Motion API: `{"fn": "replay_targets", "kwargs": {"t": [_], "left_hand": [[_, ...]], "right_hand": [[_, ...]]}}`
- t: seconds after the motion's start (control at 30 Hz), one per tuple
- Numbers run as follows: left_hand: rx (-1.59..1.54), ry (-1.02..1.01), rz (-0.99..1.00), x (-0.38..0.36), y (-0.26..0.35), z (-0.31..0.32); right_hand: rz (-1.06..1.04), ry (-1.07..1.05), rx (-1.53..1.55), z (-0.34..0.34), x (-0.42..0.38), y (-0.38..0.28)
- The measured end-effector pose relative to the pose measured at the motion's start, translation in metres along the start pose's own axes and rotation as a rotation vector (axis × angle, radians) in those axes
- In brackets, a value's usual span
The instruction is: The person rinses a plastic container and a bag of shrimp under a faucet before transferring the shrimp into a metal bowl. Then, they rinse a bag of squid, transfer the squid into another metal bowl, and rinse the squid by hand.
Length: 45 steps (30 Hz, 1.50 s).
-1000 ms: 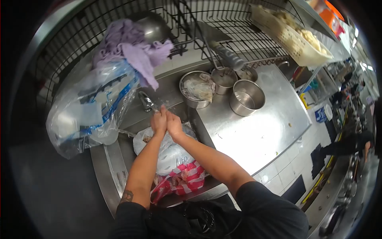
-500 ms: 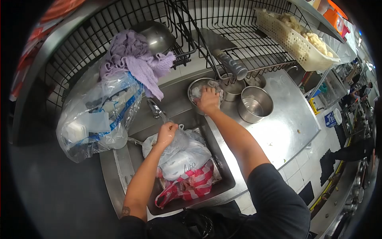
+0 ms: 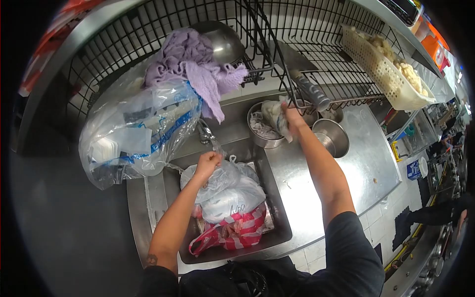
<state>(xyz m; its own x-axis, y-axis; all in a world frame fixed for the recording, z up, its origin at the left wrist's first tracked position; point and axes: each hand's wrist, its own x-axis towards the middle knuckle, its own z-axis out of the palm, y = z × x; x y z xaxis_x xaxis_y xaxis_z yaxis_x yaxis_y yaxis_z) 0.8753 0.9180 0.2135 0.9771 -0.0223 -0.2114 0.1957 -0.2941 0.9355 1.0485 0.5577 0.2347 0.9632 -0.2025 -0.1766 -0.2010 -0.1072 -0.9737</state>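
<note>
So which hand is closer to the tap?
Left. The left hand is a fist just below the tap, over the sink. The right hand is farther off, lifting a crumpled bag above the metal bowl.

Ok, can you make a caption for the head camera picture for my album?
Right hand lifts a crumpled clear plastic bag above a round steel bowl; left hand rests by the sink's filled bags.

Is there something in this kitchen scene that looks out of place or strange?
Yes. The sink basin is stuffed with tied plastic bags, one red-and-white striped, right under the faucet, leaving little free room. Small scraps lie scattered on the steel counter.
</note>
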Motion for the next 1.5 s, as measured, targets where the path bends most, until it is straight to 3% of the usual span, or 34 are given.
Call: {"fn": "replay_targets", "kwargs": {"t": [0.07, 0.1, 0.27, 0.37, 0.57, 0.7, 0.77, 0.8, 0.9, 0.93, 1.0, 1.07, 1.13, 1.23, 1.3, 1.37, 1.43, 1.5], "left_hand": [[-0.119, -0.022, -0.095, 0.007, 0.010, 0.008], [-0.160, -0.039, -0.114, 0.012, 0.014, 0.011], [-0.256, -0.096, -0.178, 0.045, 0.021, 0.028], [-0.303, -0.112, -0.239, 0.059, 0.022, 0.024], [-0.406, -0.160, -0.207, 0.063, 0.034, 0.023], [-0.751, -0.237, -0.276, 0.056, 0.031, 0.033], [-1.021, -0.380, -0.238, 0.054, 0.024, 0.036], [-1.016, -0.390, -0.246, 0.056, 0.009, 0.037], [-1.067, -0.088, -0.385, 0.042, -0.030, 0.029], [-1.057, -0.089, -0.377, 0.042, -0.043, 0.020], [-0.945, 0.099, -0.351, 0.037, -0.071, 0.008], [-0.852, 0.142, -0.306, 0.016, -0.046, 0.008], [-0.304, 0.230, -0.045, 0.003, -0.028, 0.012], [-0.278, 0.245, 0.051, -0.004, -0.028, 0.005], [-0.296, 0.232, 0.066, -0.016, -0.032, 0.000], [-0.709, 0.026, -0.184, -0.037, -0.031, -0.007], [-0.793, -0.014, -0.273, -0.033, -0.075, -0.008], [-0.885, -0.031, -0.486, -0.032, -0.091, -0.006]], "right_hand": [[0.023, -0.134, 0.491, -0.012, 0.030, 0.031], [-0.142, -0.163, 0.660, -0.013, 0.041, 0.054], [0.036, -0.003, 0.703, -0.028, 0.004, 0.024], [-0.007, -0.163, 0.941, -0.029, -0.022, 0.006], [0.112, -0.252, 1.221, -0.008, -0.061, 0.003], [0.236, -0.475, 1.424, 0.043, -0.099, 0.018], [0.255, -0.519, 1.301, 0.078, -0.122, 0.026], [0.271, -0.524, 1.237, 0.096, -0.130, 0.036], [0.350, -0.532, 1.133, 0.129, -0.154, 0.063], [0.416, -0.522, 1.097, 0.138, -0.158, 0.070], [0.441, -0.517, 1.021, 0.152, -0.175, 0.091], [0.464, -0.519, 0.926, 0.162, -0.180, 0.111], [0.611, -0.602, 1.015, 0.169, -0.180, 0.125], [0.676, -0.712, 0.997, 0.170, -0.178, 0.121], [0.602, -0.727, 0.862, 0.170, -0.171, 0.114], [0.525, -0.733, 0.732, 0.174, -0.165, 0.104], [0.217, -0.534, 0.013, 0.176, -0.164, 0.090], [0.195, -0.391, -0.098, 0.181, -0.173, 0.090]]}}
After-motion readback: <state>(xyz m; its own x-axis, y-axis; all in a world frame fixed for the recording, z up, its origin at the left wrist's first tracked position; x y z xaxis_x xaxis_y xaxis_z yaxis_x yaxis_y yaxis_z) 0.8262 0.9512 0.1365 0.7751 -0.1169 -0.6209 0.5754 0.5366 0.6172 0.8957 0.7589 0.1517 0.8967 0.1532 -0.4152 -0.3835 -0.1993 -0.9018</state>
